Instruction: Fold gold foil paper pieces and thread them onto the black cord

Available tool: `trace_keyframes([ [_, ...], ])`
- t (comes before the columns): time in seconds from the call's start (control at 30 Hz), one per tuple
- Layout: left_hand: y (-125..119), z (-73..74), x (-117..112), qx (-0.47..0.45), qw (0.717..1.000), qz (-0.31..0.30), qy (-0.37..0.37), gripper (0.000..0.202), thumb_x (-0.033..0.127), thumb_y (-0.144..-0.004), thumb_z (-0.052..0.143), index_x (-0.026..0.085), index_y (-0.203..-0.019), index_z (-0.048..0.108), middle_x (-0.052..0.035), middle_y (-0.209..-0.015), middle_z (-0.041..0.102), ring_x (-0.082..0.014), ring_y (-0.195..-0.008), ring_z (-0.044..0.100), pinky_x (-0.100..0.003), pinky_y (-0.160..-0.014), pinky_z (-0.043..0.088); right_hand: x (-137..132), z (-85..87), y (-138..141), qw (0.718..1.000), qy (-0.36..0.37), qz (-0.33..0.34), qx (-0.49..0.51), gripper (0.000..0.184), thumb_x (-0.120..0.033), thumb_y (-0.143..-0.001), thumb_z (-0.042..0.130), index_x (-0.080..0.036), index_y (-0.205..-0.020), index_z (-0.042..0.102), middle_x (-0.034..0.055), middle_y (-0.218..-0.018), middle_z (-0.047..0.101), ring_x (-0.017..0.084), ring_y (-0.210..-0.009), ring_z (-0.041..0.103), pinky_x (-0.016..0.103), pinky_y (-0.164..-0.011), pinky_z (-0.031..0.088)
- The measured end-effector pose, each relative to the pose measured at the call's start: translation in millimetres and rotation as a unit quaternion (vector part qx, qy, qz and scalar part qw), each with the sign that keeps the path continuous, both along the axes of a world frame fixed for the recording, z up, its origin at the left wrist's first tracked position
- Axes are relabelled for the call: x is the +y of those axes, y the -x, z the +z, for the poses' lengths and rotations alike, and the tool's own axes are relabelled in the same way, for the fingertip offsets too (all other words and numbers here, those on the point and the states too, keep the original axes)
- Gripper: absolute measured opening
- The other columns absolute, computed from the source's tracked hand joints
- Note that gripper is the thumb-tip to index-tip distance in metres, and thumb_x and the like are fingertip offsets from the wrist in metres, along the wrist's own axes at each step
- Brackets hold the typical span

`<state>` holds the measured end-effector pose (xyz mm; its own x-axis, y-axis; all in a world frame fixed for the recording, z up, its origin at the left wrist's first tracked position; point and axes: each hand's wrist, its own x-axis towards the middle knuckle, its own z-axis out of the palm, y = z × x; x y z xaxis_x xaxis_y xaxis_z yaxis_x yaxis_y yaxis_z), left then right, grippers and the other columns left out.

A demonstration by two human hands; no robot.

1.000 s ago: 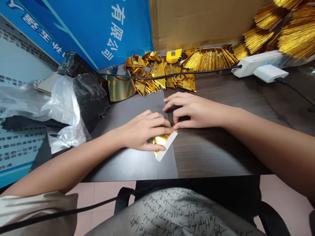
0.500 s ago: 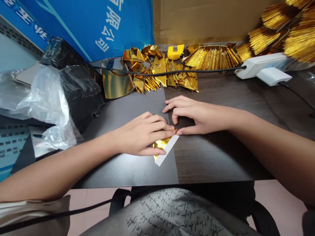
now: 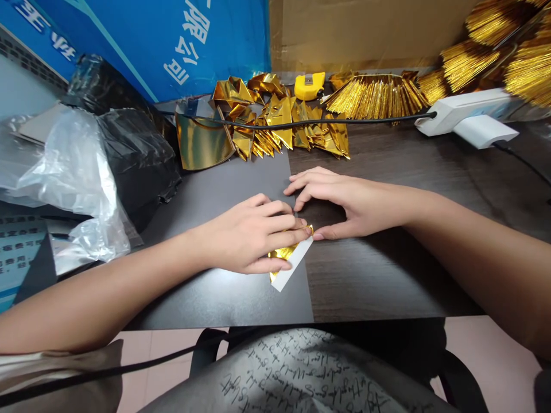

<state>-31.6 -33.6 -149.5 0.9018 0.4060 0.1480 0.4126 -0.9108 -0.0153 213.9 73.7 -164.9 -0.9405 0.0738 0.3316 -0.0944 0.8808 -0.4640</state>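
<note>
My left hand (image 3: 249, 235) lies over a small folded piece of gold foil paper (image 3: 287, 258) with a white edge and presses it down on the dark mat (image 3: 224, 287). Its fingers are together on the paper and its thumb runs along the near edge. My right hand (image 3: 344, 201) rests just to the right on the wooden table (image 3: 387, 269). Its thumb tip touches the paper's far corner, while its fingers lie curved on the table beside my left fingertips.
Folded gold foil pieces (image 3: 279, 126) pile up at the back, with a curved gold sheet (image 3: 202, 143), a yellow tape measure (image 3: 309, 86) and fanned gold bundles (image 3: 379, 94). A white power strip (image 3: 469, 115) with black cable lies right. Plastic bags (image 3: 94, 160) lie left.
Both hands stay on the foil piece with only slight finger shifts. The view has tilted a little, so the back of the table sits higher in the picture.
</note>
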Motion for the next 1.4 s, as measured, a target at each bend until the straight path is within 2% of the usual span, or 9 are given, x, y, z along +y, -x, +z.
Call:
trace_keyframes([
  [0.13, 3.8, 0.0, 1.0, -0.009, 1.000, 0.019, -0.007, 0.049, 0.053, -0.104, 0.047, 0.015, -0.130, 0.062, -0.0107, -0.126, 0.067, -0.0260, -0.116, 0.056, -0.041, -0.086, 0.040, -15.4, 12.8, 1.7, 0.996, -0.041, 0.006, 0.074, 0.040, -0.052, -0.092, 0.071, -0.017, -0.108, 0.063, 0.0109, -0.119, 0.064, 0.023, -0.120, 0.056, 0.040, -0.102, 0.045],
  [0.3, 10.3, -2.8, -1.1, -0.024, 0.997, 0.074, 0.008, 0.045, 0.057, -0.099, 0.051, 0.016, -0.109, 0.066, -0.0133, -0.120, 0.064, -0.0286, -0.114, 0.054, -0.041, -0.086, 0.040, -55.5, 14.9, 12.3, 0.985, -0.160, 0.048, 0.041, 0.042, -0.054, -0.103, 0.052, -0.016, -0.108, 0.069, 0.0080, -0.106, 0.067, 0.019, -0.096, 0.056, 0.034, -0.080, 0.042],
  [0.4, 10.3, -7.3, -6.1, -0.017, 0.994, 0.104, 0.034, 0.044, 0.053, -0.102, 0.045, 0.017, -0.118, 0.062, -0.0157, -0.130, 0.059, -0.0325, -0.121, 0.050, -0.046, -0.093, 0.040, -75.6, 7.9, 19.3, 0.975, -0.211, 0.073, 0.014, 0.050, -0.057, -0.103, 0.050, -0.012, -0.111, 0.070, 0.0078, -0.103, 0.066, 0.019, -0.092, 0.054, 0.035, -0.080, 0.040],
  [0.47, 8.8, -10.7, -11.0, -0.013, 0.994, 0.105, 0.031, 0.044, 0.051, -0.103, 0.040, 0.017, -0.122, 0.060, -0.0175, -0.134, 0.056, -0.0362, -0.130, 0.045, -0.051, -0.099, 0.037, -84.7, 5.1, 22.2, 0.971, -0.224, 0.088, -0.005, 0.046, -0.056, -0.099, 0.058, -0.013, -0.096, 0.071, 0.0060, -0.101, 0.066, 0.019, -0.092, 0.053, 0.035, -0.079, 0.039],
  [0.57, 5.3, -14.6, -19.8, -0.010, 0.994, 0.105, 0.017, 0.045, 0.050, -0.102, 0.039, 0.016, -0.125, 0.059, -0.0199, -0.139, 0.053, -0.0390, -0.137, 0.040, -0.055, -0.105, 0.036, -95.0, 5.0, 23.7, 0.971, -0.215, 0.102, -0.011, 0.041, -0.048, -0.098, 0.065, -0.015, -0.074, 0.064, 0.0029, -0.096, 0.065, 0.018, -0.091, 0.053, 0.035, -0.073, 0.036],
  [0.77, -1.8, -16.3, -34.4, -0.028, 0.994, 0.102, 0.024, 0.048, 0.049, -0.103, 0.039, 0.012, -0.127, 0.058, -0.0213, -0.142, 0.053, -0.0403, -0.137, 0.042, -0.055, -0.108, 0.035, -118.5, 5.6, 23.6, 0.985, -0.146, 0.094, -0.008, 0.029, -0.009, -0.096, 0.050, -0.015, -0.069, 0.060, 0.0034, -0.077, 0.059, 0.017, -0.076, 0.050, 0.035, -0.065, 0.033],
  [1.0, -5.6, -14.4, -40.2, -0.036, 0.995, 0.058, 0.069, 0.038, 0.048, -0.099, 0.049, 0.016, -0.115, 0.062, -0.0170, -0.142, 0.057, -0.0370, -0.139, 0.043, -0.052, -0.110, 0.035, -132.0, -0.8, 22.6, 0.991, -0.099, 0.094, 0.005, 0.026, -0.006, -0.090, 0.047, -0.015, -0.069, 0.059, 0.0046, -0.074, 0.058, 0.016, -0.069, 0.046, 0.034, -0.060, 0.037],
  [1.17, -7.3, -14.1, -40.1, -0.036, 0.995, 0.064, 0.074, 0.037, 0.048, -0.094, 0.058, 0.017, -0.114, 0.062, -0.0154, -0.142, 0.057, -0.0354, -0.139, 0.044, -0.050, -0.110, 0.035, -128.7, -3.3, 26.4, 0.995, -0.037, 0.096, 0.018, 0.029, -0.006, -0.091, 0.043, -0.014, -0.068, 0.058, 0.0049, -0.075, 0.059, 0.015, -0.068, 0.046, 0.032, -0.061, 0.040],
  [1.4, 0.6, -10.5, -28.1, -0.038, 0.994, 0.069, 0.073, 0.033, 0.041, -0.095, 0.052, 0.016, -0.116, 0.058, -0.0155, -0.139, 0.058, -0.0345, -0.134, 0.047, -0.050, -0.108, 0.034, -107.9, 0.1, 29.2, 0.994, -0.063, 0.084, 0.045, 0.032, -0.008, -0.100, 0.045, -0.015, -0.071, 0.058, 0.0004, -0.071, 0.056, 0.012, -0.064, 0.042, 0.028, -0.062, 0.036],
])
